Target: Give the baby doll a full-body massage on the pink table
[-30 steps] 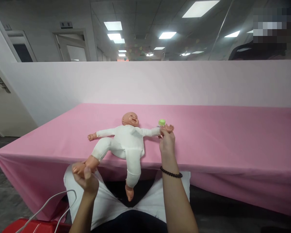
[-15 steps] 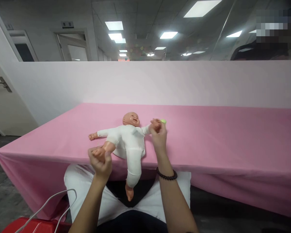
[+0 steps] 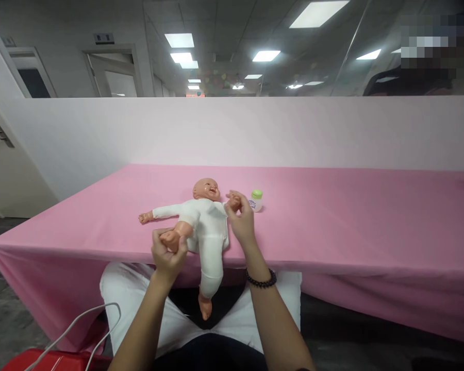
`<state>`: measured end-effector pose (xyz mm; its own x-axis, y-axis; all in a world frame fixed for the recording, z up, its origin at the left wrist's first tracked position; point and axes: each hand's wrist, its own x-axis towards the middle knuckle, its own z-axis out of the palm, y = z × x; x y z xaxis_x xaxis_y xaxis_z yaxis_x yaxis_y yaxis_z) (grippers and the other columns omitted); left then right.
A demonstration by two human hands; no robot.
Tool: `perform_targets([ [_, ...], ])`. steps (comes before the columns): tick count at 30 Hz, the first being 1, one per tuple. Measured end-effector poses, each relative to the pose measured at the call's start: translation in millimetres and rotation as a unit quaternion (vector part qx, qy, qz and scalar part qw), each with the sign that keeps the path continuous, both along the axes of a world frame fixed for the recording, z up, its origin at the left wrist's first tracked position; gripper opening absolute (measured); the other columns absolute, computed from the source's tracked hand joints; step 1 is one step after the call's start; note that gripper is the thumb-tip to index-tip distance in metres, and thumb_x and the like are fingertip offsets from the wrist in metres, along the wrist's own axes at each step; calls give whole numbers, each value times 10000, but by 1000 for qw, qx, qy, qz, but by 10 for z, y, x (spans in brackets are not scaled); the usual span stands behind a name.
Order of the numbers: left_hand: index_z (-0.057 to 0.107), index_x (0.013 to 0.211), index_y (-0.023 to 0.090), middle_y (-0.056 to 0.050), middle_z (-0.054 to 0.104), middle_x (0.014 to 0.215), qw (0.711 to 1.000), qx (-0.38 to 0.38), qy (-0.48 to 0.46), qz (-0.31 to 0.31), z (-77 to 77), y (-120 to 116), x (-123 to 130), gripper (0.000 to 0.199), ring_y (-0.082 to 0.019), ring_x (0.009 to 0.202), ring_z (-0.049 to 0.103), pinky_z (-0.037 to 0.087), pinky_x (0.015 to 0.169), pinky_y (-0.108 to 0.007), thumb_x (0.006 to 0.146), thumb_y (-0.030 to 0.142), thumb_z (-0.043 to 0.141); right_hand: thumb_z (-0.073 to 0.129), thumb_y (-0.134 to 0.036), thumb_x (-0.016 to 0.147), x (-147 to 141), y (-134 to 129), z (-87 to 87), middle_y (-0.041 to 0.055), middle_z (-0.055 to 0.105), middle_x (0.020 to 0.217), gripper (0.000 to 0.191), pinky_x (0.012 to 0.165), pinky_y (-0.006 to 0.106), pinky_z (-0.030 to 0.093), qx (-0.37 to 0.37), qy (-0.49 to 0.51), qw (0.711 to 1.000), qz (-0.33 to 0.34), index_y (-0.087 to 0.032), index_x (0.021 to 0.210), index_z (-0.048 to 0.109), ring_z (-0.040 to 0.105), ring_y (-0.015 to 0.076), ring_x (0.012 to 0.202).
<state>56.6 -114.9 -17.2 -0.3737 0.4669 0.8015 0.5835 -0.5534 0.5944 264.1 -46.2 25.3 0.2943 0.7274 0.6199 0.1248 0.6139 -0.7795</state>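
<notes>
A baby doll (image 3: 208, 219) with a white cloth body lies face up on the pink-covered table, near its front edge. My left hand (image 3: 169, 253) is closed around the doll's bare foot (image 3: 172, 238), with that leg bent up and outward. Around the doll's hand (image 3: 234, 201) on the right side, my right hand (image 3: 242, 219) has its fingers closed, and the arm is bent up. The doll's other leg (image 3: 211, 268) hangs over the table edge. Its other arm (image 3: 164, 211) lies stretched out to the left.
A small jar (image 3: 257, 201) with a green lid stands just right of my right hand. The pink cloth (image 3: 351, 221) drapes over the front edge. A white wall (image 3: 286, 131) with glass above closes off the back. A red object (image 3: 42, 359) and white cable (image 3: 73, 322) are low left.
Both my hands have moved inward, bringing the doll's held foot and hand closer to its body. The jar, mostly hidden behind my right hand before, now shows.
</notes>
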Motion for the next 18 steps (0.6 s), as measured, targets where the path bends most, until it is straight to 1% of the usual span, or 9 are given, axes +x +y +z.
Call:
perform_targets([
  [4, 512, 933, 219, -12, 619, 835, 1000, -7, -7, -6, 64, -426, -413, 298, -173, 711, 631, 528, 673, -303, 809, 434, 677, 750, -235, 683, 410, 100, -60, 90, 704, 1158, 453, 959, 361, 527, -44, 220, 975, -11, -165, 1114, 630, 664, 201, 1068],
  [6, 503, 928, 229, -6, 603, 820, 996, -84, 9, -26, 109, -695, -635, 312, -179, 724, 627, 527, 689, -306, 810, 451, 687, 777, -190, 620, 624, 147, -177, 50, 690, 1094, 429, 881, 303, 549, -84, 307, 948, -17, -168, 1019, 622, 666, 171, 999],
  [8, 511, 1011, 234, -39, 644, 906, 974, -207, 46, -85, 134, -956, -833, 379, -216, 828, 655, 532, 749, -325, 801, 489, 696, 750, -137, 586, 791, 194, -317, 27, 664, 1064, 449, 834, 253, 557, -109, 385, 916, -36, -175, 1006, 596, 663, 144, 976],
  [9, 506, 1074, 242, -50, 672, 951, 948, -279, 76, -132, 129, -1065, -917, 429, -225, 854, 663, 533, 769, -326, 794, 497, 707, 726, -119, 579, 851, 218, -386, 22, 650, 1055, 460, 827, 238, 559, -119, 412, 902, -50, -179, 1012, 582, 661, 133, 971],
  [11, 460, 1215, 269, -29, 705, 936, 872, -417, 133, -220, 72, -1214, -1043, 523, -216, 824, 661, 522, 758, -310, 809, 496, 700, 680, -98, 569, 926, 262, -506, 20, 626, 1043, 478, 835, 227, 561, -140, 431, 888, -81, -183, 1024, 559, 655, 119, 965],
  [13, 383, 1339, 288, 2, 709, 886, 792, -514, 176, -279, -49, -1250, -1102, 599, -198, 765, 642, 495, 710, -287, 845, 486, 659, 663, -97, 562, 956, 296, -592, 22, 603, 1026, 481, 851, 240, 563, -161, 417, 889, -100, -184, 1021, 545, 644, 123, 968],
  [14, 343, 1387, 287, 8, 707, 882, 763, -542, 189, -296, -129, -1230, -1105, 634, -193, 755, 633, 480, 692, -280, 858, 475, 637, 664, -100, 558, 963, 308, -622, 23, 591, 1022, 486, 864, 252, 564, -166, 410, 890, -106, -184, 1020, 541, 638, 130, 979],
  [16, 282, 1453, 269, -3, 706, 927, 737, -564, 200, -314, -308, -1134, -1060, 698, -196, 786, 629, 466, 697, -279, 861, 432, 611, 682, -117, 550, 975, 319, -662, 24, 560, 1036, 521, 897, 279, 563, -158, 393, 898, -117, -186, 1045, 537, 626, 144, 1009],
  [18, 285, 1474, 253, -11, 704, 953, 733, -562, 204, -325, -490, -1005, -965, 717, -204, 827, 627, 462, 733, -288, 843, 377, 600, 705, -139, 537, 995, 309, -684, 31, 528, 1084, 613, 927, 304, 563, -148, 352, 914, -134, -191, 1123, 534, 617, 153, 1029],
])
